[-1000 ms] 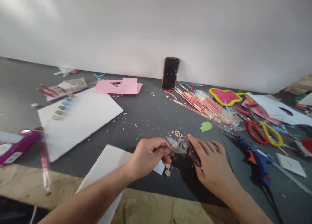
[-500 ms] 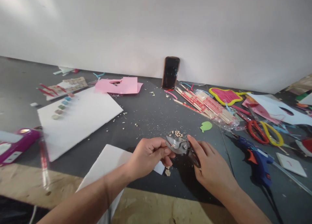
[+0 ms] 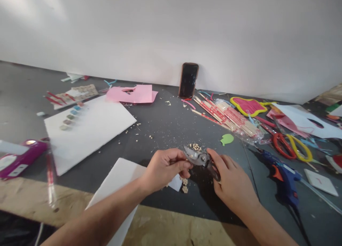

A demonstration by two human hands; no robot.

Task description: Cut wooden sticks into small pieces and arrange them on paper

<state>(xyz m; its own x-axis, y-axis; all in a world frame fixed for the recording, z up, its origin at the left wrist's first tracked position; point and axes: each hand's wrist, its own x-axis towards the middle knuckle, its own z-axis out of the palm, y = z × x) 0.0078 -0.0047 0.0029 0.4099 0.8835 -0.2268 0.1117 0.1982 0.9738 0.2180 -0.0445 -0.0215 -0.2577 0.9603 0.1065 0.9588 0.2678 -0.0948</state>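
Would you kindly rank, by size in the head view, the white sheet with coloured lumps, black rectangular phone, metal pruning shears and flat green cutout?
White sheet
Phone and pruning shears: too close to rank, shears partly hidden
Green cutout

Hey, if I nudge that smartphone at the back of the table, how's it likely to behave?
The smartphone would likely tip or slide, since it stands on a short edge, apparently leaned against the wall. Its straight, slab-like shape suggests it's stiff and unlikely to roll.
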